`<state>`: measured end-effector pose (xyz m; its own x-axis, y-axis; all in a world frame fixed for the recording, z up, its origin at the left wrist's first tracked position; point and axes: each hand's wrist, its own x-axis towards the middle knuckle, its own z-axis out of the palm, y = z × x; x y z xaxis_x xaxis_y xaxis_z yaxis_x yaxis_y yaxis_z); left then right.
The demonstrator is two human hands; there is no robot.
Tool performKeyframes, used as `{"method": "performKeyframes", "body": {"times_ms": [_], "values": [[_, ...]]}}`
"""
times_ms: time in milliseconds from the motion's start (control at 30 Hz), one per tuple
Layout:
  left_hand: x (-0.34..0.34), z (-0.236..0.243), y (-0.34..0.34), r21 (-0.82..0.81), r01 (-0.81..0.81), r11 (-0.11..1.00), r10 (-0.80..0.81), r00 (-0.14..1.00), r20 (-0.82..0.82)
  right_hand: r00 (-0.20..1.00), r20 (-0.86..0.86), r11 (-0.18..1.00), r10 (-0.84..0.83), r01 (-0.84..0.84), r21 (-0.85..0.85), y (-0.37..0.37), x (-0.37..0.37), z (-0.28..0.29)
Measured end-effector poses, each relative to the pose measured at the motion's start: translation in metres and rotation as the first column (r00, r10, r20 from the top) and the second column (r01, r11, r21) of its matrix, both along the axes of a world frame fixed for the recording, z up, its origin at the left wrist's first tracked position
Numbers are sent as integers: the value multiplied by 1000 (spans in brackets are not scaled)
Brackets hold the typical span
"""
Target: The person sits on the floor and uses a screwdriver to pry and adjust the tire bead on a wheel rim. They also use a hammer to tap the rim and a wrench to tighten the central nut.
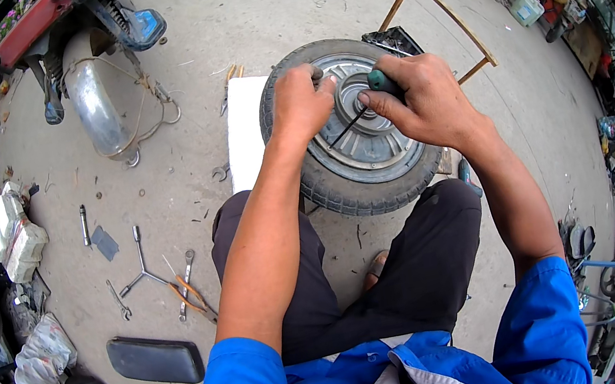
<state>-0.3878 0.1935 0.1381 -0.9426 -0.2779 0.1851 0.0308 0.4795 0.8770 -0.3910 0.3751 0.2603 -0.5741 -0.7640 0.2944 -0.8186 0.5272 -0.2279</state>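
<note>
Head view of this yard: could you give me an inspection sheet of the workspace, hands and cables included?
Surface: grey concrete floor, lightly littered.
Things in hand: black-tyred wheel with silver metal hub; green-and-black-handled tool, thin dark shaft against the wheel.
Clutter: silver three-armed wrench, orange-handled pliers and black padded cushion, all lying left.
Hands: right hand grips the tool; left hand is over the wheel, its grip unclear.
Cables: nothing seen for certain; thin brown cord beside rounded silver mudguard.
Surroundings: red-and-black vehicle upper left; brown wooden frame upper right.
</note>
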Motion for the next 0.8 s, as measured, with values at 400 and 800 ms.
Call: {"method": "performKeyframes", "body": {"times_ms": [400,800], "values": [[2,4,1,-5,15,1000,-15,1000,25,1000,0,1000,20,-20,0,3,-8,-7],[2,4,0,1,20,1000,-20,1000,7,947,-190,962,259,-236,134,-12,-1,7]]}}
